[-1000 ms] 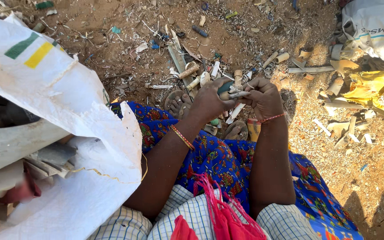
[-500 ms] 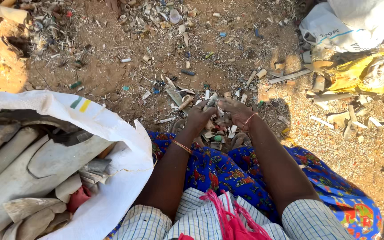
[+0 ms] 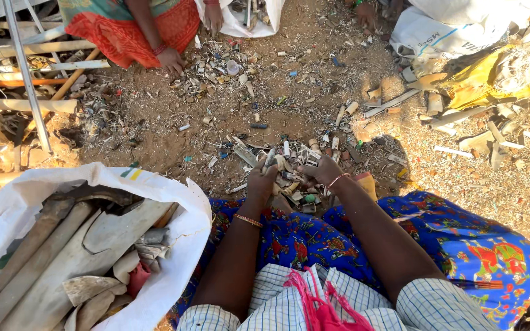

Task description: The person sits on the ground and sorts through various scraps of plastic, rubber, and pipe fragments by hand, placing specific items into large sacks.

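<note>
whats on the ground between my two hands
In the head view, a small heap of broken pipe bits lies between the left hand and the right hand.

**One head view, looking steeply down**

You have a single camera, worn on your head. It faces down and forward over your lap, close to your left hand (image 3: 262, 181) and right hand (image 3: 321, 171), onto the dirt ground (image 3: 154, 147). The white sack (image 3: 188, 214) fills the lower left; a co-worker's hand (image 3: 172, 60) is at the top edge.
</note>
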